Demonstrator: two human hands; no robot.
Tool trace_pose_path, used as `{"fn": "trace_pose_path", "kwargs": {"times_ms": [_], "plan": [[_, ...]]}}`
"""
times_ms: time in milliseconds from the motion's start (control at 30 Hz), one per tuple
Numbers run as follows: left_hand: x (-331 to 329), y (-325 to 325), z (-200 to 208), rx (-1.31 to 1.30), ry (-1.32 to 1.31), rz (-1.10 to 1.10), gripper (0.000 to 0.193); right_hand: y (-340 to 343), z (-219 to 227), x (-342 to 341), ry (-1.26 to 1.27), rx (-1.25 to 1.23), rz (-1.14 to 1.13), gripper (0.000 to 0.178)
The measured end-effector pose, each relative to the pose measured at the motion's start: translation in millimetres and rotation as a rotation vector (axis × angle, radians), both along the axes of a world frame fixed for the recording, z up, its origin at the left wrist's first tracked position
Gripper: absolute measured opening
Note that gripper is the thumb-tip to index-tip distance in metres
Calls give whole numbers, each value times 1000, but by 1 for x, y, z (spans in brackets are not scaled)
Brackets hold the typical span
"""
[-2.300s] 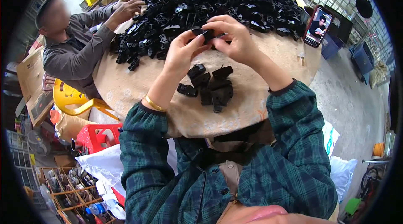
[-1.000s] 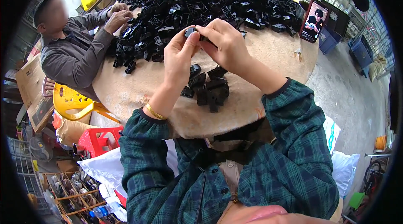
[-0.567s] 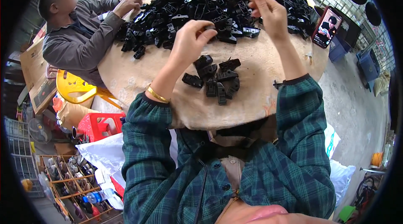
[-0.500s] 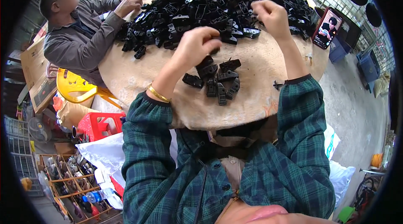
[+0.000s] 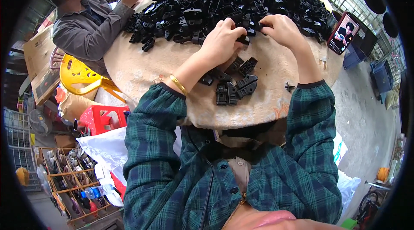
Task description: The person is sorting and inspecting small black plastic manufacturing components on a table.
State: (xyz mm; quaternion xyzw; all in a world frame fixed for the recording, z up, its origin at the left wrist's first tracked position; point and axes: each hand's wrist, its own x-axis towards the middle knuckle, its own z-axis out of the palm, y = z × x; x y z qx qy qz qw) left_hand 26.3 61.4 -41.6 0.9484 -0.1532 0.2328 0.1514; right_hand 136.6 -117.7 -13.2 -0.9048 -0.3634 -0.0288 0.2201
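A large heap of black plastic parts (image 5: 233,3) covers the far part of a round table (image 5: 142,75) with a beige cloth. My left hand (image 5: 222,44) is at the heap's near edge, closed round a black plastic part (image 5: 244,40) that shows at its fingertips. My right hand (image 5: 282,31) is just to the right, thumb and fingers pinched together. Something dark shows at those fingertips, too small to make out. Below my left hand lies a small group of black plastic parts (image 5: 237,87), partly hidden by my hand and wrist.
A phone (image 5: 343,34) with a lit screen stands at the table's right edge. Another person (image 5: 86,27) sits at the left, hands by the heap. A tiny black piece (image 5: 289,87) lies near my right cuff. Yellow chair (image 5: 71,72) and red stool (image 5: 97,115) stand left.
My left hand has moved right and slightly forward over the small group of parts. My right hand has come down toward it, and the parts in the group have shifted.
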Motion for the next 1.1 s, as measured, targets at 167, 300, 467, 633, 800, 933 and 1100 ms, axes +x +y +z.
{"fn": "trace_pose_path", "kwargs": {"times_ms": [167,300,467,633,800,933,1100], "plan": [[2,0,1,-88,130,-47,28,1,-7,5,89,324,186,26],[-6,14,3,-455,268,-16,35,24,-9,-20,257,476,316,25],[-7,10,20,-1307,502,-152,29,26,-8,-29,433,655,271,22],[-12,3,19,-1751,380,-202,31,38,-11,-39,469,739,198,21],[-10,16,14,-1857,322,-232,33,42,-10,-42,-93,734,281,20],[-12,18,17,-1493,342,-141,36,44,-13,-45,79,783,363,19],[-16,11,25,-1579,245,-211,43,44,-17,-43,515,844,337,16]]}}
